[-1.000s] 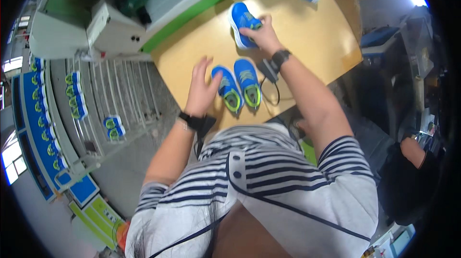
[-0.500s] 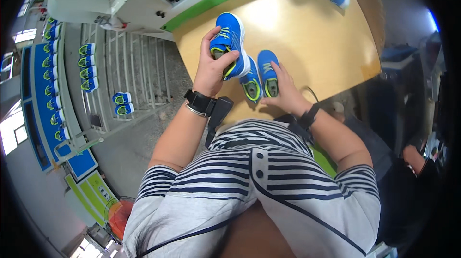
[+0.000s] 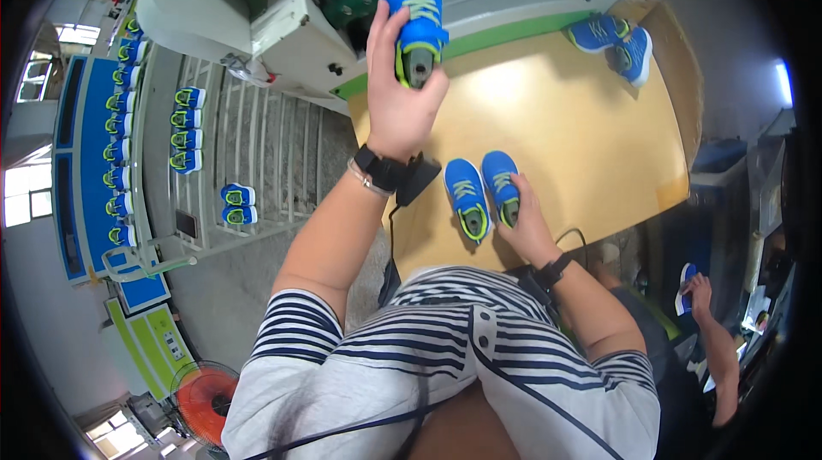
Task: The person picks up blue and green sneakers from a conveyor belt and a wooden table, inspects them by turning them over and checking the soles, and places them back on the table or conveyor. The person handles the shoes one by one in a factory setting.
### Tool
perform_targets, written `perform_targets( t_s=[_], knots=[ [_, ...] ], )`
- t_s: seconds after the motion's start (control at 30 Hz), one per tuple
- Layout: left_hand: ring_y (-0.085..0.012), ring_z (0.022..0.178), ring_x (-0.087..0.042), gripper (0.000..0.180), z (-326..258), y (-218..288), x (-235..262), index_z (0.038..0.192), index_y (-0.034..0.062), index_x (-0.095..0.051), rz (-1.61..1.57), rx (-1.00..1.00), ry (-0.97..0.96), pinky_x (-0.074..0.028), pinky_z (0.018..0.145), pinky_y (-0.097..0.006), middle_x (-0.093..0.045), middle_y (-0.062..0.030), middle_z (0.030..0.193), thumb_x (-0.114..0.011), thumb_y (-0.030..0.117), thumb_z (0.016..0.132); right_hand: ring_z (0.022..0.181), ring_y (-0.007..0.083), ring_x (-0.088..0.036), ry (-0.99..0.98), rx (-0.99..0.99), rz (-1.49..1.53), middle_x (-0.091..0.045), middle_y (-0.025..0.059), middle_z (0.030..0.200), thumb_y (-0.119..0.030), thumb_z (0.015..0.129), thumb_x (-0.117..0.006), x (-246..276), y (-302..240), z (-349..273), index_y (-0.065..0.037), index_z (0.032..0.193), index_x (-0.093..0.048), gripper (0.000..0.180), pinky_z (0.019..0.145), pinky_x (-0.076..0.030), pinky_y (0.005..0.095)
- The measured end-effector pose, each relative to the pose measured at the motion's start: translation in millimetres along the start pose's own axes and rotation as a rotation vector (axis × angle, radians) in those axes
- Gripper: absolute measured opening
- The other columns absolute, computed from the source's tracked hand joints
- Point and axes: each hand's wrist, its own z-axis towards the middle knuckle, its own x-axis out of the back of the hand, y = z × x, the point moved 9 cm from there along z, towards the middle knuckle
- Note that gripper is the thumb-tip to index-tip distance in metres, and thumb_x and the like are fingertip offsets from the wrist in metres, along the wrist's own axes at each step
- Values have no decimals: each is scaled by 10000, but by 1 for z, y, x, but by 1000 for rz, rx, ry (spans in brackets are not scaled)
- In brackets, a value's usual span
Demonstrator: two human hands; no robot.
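Held shoe (image 3: 421, 17) and left hand (image 3: 402, 109) have moved forward since the earlier frame, past the table's (image 3: 591, 135) far-left corner in view; fingers closed round its heel. Right hand (image 3: 529, 225), half open, touches the right shoe (image 3: 498, 172) of a pair (image 3: 463, 186) by the near edge, grip uncertain. Open tabletop separates these from two shoes (image 3: 595, 35) far right.

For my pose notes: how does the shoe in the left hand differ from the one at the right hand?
The raised shoe is in the left hand; the lower shoe is on the table by the right hand. The raised shoe is apart from other shoes; the lower shoe stands beside another shoe. The raised shoe looks larger in view than the lower shoe. Both are blue with green trim, toes pointing away.
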Motion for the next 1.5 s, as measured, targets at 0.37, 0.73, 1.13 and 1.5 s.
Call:
perform_targets(
  t_s=[0.37, 0.73, 1.13, 1.5],
  knots=[
    [-217, 1078, -627, 753, 140, -96, 31, 1450, -127, -359, -121, 248, 245, -507, 937, -315, -608, -200, 1274, -733, 150, 859, 1215, 301, -528, 166, -127, 375, -485, 197, 1339, -76, 802, -730, 59, -8, 37, -74, 1472, -271, 812, 1036, -439, 405],
    [-477, 1494, -145, 761, -110, -110, -7, 1528, 65, -323, 389, 343, -395, -192, 1197, -559, -139, -245, 1632, -685, 231, 879, 1214, 364, -546, 819, 701, -17, -494, 233, 1395, -124, 909, -677, 235, -225, 252, -60, 1439, -452, 579, 1047, -440, 375],
    [-451, 1521, 57, 935, -260, -143, -5, 1612, 124, -86, 805, 582, -1058, -32, 1147, -712, 56, -216, 1663, -579, 522, 924, 1211, 399, -529, 571, 95, -627, -600, 189, 1226, -302, 918, -655, 189, 7, 235, -53, 1100, -676, 309, 1023, -437, 450],
    [-468, 1512, 105, 979, -270, -155, -6, 1614, 141, -5, 872, 592, -1105, -34, 1133, -727, 135, -213, 1656, -568, 543, 921, 1207, 343, -543, 490, -235, 81, -548, 234, 1264, -319, 878, -755, 151, 88, 81, 1, 1249, -571, 524, 1065, -434, 410]
  ],
)
